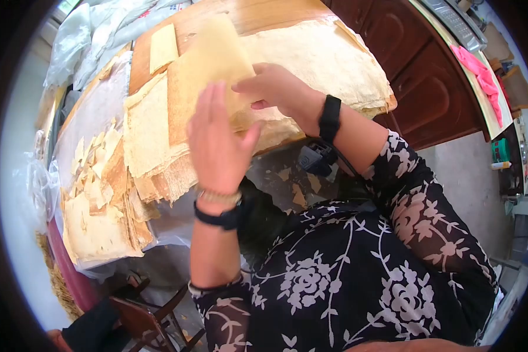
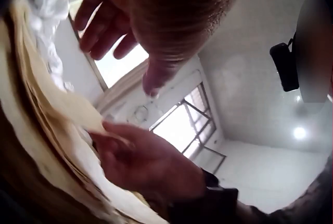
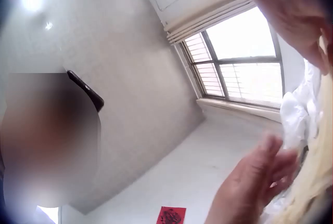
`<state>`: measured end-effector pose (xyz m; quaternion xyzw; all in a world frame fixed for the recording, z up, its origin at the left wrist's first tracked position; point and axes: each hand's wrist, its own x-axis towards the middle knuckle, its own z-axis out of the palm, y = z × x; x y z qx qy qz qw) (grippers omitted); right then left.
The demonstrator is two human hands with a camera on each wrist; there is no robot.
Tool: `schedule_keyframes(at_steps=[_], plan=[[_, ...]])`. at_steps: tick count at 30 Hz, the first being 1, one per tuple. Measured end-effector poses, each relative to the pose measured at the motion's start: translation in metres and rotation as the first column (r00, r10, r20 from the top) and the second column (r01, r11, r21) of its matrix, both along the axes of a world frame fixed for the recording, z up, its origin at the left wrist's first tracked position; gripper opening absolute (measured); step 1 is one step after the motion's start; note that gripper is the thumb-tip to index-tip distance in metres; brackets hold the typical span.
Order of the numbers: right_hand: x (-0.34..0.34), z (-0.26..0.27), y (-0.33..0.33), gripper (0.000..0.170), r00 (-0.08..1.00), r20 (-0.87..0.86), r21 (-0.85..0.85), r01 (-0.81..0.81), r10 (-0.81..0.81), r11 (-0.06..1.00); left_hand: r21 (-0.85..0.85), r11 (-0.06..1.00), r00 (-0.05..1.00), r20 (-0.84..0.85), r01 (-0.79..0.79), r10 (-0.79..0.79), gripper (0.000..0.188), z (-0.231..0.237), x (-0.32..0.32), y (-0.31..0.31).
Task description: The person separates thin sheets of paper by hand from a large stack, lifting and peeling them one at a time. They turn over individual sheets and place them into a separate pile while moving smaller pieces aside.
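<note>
A thin pale-yellow sheet (image 1: 214, 50), blurred at its far end, lies over the stack of similar sheets (image 1: 311, 64). My right hand (image 1: 281, 94) pinches its near right edge between thumb and fingers; the left wrist view also shows this right hand (image 2: 135, 161) at the sheet's edge. Just left of it, my left hand (image 1: 217, 135) is held over the near side of the stack, fingers extended and thumb apart, with nothing in its grasp. In the right wrist view the left hand (image 3: 250, 182) appears beside the sheets, slightly blurred.
Broken sheet pieces (image 1: 100, 170) are heaped at the left of the table. A small sheet (image 1: 163, 47) lies on the wooden board (image 1: 264, 10) at the back. Plastic wrapping (image 1: 70, 44) hangs at the far left. A wooden chair (image 1: 152, 320) stands below, and dark red cabinets (image 1: 434, 88) are at right.
</note>
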<state>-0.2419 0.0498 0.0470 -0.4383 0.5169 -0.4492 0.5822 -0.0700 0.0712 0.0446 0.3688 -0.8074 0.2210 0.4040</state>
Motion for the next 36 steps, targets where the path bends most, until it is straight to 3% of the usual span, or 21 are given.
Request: schedule_keyframes(at_steps=[3,5,6,7,8,9,10,11,12,14,19,22,24,25,27,29,31,32,33,34,36], plan=[[0.010,0.002,-0.009,0.035,0.998,0.069,-0.022,0.013,-0.012,1.000,0.126,0.987,0.993,-0.050,-0.096,0.103,0.051,-0.029,-0.008,-0.023],[0.008,-0.012,-0.017,0.045,0.997,-0.054,-0.054,0.044,-0.047,0.998,0.561,0.805,0.963,-0.048,-0.193,0.264,0.046,-0.030,-0.004,-0.029],[0.004,-0.037,-0.024,0.045,0.997,-0.056,-0.051,0.048,-0.051,0.998,0.564,0.804,0.964,-0.048,-0.189,0.261,0.046,-0.028,-0.002,-0.032],[0.000,-0.073,-0.031,0.048,0.884,-0.449,-0.414,-0.076,-0.131,0.907,0.617,0.733,0.923,-0.031,-0.285,0.385,0.041,-0.023,0.003,-0.036],[-0.003,-0.093,-0.034,0.051,0.626,-0.703,-0.633,-0.336,-0.337,0.698,0.663,0.649,0.864,-0.006,-0.373,0.503,0.036,-0.018,0.011,-0.041],[-0.002,-0.092,-0.027,0.051,0.627,-0.703,-0.632,-0.336,-0.334,0.699,0.664,0.647,0.863,-0.003,-0.375,0.504,0.036,-0.015,0.022,-0.048],[0.004,-0.087,-0.014,0.053,0.458,-0.782,-0.609,-0.414,-0.423,0.677,0.672,0.734,0.812,-0.369,-0.103,0.453,0.036,-0.012,0.038,-0.057],[0.009,-0.080,-0.003,0.055,0.275,-0.819,-0.570,-0.484,-0.503,0.664,0.574,0.805,0.634,-0.682,0.152,0.366,0.037,-0.009,0.051,-0.064],[0.015,-0.069,0.001,0.056,0.296,-0.892,-0.446,-0.456,-0.341,0.770,0.583,0.799,0.636,-0.674,0.147,0.375,0.037,-0.006,0.059,-0.066],[0.019,-0.060,0.000,0.056,0.270,-0.915,-0.394,-0.453,-0.298,0.800,0.438,0.802,0.287,-0.894,0.406,0.343,0.041,0.006,0.072,-0.071],[0.016,-0.083,-0.010,0.059,0.291,-0.881,-0.471,-0.464,-0.373,0.750,0.394,0.880,0.178,-0.917,0.267,0.357,0.039,0.059,0.152,-0.079],[0.018,-0.078,-0.006,0.059,0.255,-0.908,-0.417,-0.444,-0.334,0.793,0.325,0.935,0.267,-0.922,0.142,0.280,0.037,0.108,0.181,-0.078],[0.020,-0.076,-0.004,0.059,0.262,-0.903,-0.425,-0.434,-0.341,0.794,0.169,0.986,0.574,-0.807,0.002,0.138,0.037,0.137,0.177,-0.074],[0.019,-0.074,-0.003,0.058,0.254,-0.904,-0.424,-0.418,-0.344,0.804,0.162,0.987,0.579,-0.804,-0.006,0.135,0.037,0.143,0.172,-0.073],[0.013,-0.064,-0.003,0.057,0.313,-0.900,-0.416,-0.401,-0.305,0.816,0.325,0.880,0.796,-0.393,-0.347,0.460,0.032,0.150,0.151,-0.070],[0.002,-0.058,-0.003,0.055,0.362,-0.894,-0.399,-0.382,-0.263,0.834,0.162,0.943,0.920,-0.224,-0.291,0.322,0.021,0.125,0.108,-0.062],[-0.013,-0.053,-0.007,0.059,0.782,-0.617,-0.422,-0.233,-0.089,0.876,-0.014,0.966,0.957,0.131,-0.259,0.259,0.036,0.090,0.070,-0.041],[-0.021,-0.052,-0.003,0.059,0.779,-0.619,-0.425,-0.227,-0.099,0.876,0.020,0.995,0.989,0.113,-0.099,0.096,0.049,0.071,0.046,-0.033],[-0.030,-0.051,0.004,0.058,0.999,-0.013,-0.310,-0.049,0.048,0.949,-0.003,0.999,0.993,0.113,0.045,-0.045,0.046,0.051,0.024,-0.026],[-0.037,-0.050,0.013,0.057,0.789,0.613,-0.099,0.011,0.052,0.995,-0.015,0.996,0.990,0.105,0.092,-0.090,0.042,0.026,0.005,-0.020],[-0.044,-0.027,0.042,0.056,0.722,0.692,-0.059,0.092,-0.026,0.994,0.157,0.979,0.976,0.157,0.126,-0.151,0.035,-0.007,-0.023,0.001]])
